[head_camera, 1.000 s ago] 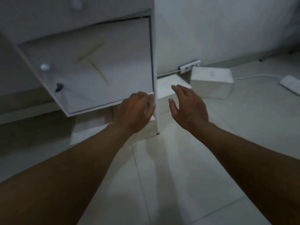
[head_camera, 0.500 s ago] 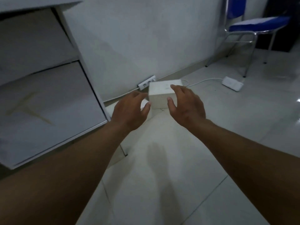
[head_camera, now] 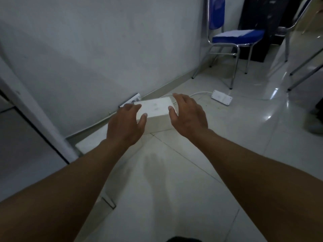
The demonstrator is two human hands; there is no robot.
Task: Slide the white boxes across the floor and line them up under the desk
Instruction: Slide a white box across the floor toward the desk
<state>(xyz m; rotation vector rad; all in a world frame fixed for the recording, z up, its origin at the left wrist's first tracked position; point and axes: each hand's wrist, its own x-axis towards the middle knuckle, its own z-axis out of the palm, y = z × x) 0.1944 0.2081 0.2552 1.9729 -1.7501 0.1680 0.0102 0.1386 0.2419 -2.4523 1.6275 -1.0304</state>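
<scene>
A white box (head_camera: pixel 155 110) stands on the tiled floor near the wall. My left hand (head_camera: pixel 125 124) is at its left end with fingers spread, the fingertips over the box's top edge. My right hand (head_camera: pixel 187 117) is at its right end, fingers apart, thumb against the near corner. Neither hand has closed around the box. A second white box (head_camera: pixel 92 145) lies lower left, partly hidden behind my left forearm, beside the white desk panel (head_camera: pixel 35 112) at the left edge.
A wall socket strip (head_camera: pixel 134 99) sits at the skirting behind the box. A white power strip (head_camera: pixel 221 97) with its cable lies on the floor to the right. A blue chair (head_camera: pixel 232 39) with metal legs stands at the back right. Another person's foot (head_camera: pixel 316 123) shows at the right edge.
The view has swung right, away from the desk front. Both hands have moved from the desk's edge out to the lone white box and now flank its two ends.
</scene>
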